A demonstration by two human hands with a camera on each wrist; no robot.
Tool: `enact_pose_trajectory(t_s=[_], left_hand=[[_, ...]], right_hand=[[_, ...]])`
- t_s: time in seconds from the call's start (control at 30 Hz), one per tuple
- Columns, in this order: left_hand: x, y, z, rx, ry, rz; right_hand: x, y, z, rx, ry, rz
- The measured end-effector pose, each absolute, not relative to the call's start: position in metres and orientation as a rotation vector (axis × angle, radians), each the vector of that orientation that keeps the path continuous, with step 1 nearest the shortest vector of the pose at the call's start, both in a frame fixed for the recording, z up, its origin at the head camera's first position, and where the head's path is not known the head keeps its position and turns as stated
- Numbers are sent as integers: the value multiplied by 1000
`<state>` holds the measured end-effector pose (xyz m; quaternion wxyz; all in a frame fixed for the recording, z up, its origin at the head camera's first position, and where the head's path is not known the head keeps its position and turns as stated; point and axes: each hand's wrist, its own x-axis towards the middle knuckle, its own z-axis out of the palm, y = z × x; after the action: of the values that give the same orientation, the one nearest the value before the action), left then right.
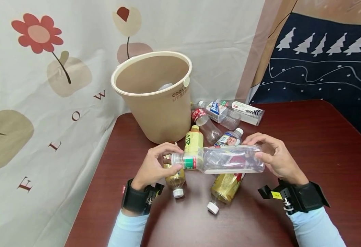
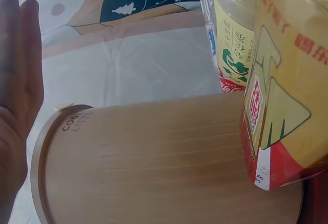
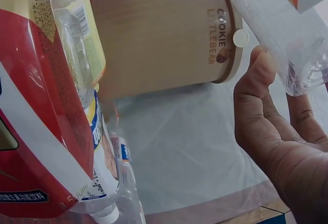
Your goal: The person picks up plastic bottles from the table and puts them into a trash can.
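Observation:
A clear plastic bottle (image 1: 230, 159) with a green-and-red label lies level across the space between my hands, over the table. My left hand (image 1: 157, 166) pinches its neck end between thumb and fingers. Thumb and fingers of my right hand (image 1: 279, 159) grip the base end; the right wrist view shows the clear bottle (image 3: 279, 19) at the fingertips. Under and behind it are a yellow-labelled bottle (image 1: 194, 140), a bottle with a face on its label (image 1: 231, 137) and two gold-labelled bottles, one (image 1: 226, 188) lying toward me, the other (image 1: 176, 181) beside my left hand.
A tall beige bin (image 1: 165, 116) stands at the back left, with something clear (image 1: 165, 86) inside. Right of it lie a red-labelled bottle (image 1: 208, 127), a blue-and-white-labelled bottle (image 1: 222, 113) and a white-labelled clear package (image 1: 247, 113). A printed curtain (image 1: 217, 44) hangs behind the dark red table (image 1: 316, 137).

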<state>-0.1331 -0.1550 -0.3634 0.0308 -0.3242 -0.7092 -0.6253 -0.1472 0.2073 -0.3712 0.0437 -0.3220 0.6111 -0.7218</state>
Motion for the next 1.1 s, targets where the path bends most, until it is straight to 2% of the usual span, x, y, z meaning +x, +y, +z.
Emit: enact_pose_trajectory(t_s=[0.57,0.77,1.0,1.1], left_hand=[[-131,-153,-361,-968,-2147,-1928],[-127,-158,-356,-875,-2217,-1851],[-118,-181,-334,-765,-2185,-1724],[-114,-196,-313,-705,-2109,-1701]], right_hand=[[-145,204,-368,-922,1875,-2162],[-145,199,-371,-941,1856,-2220],[-143,193,-373,-811,2268,-2030],[-139,192,-376,-866,2515,-1807]])
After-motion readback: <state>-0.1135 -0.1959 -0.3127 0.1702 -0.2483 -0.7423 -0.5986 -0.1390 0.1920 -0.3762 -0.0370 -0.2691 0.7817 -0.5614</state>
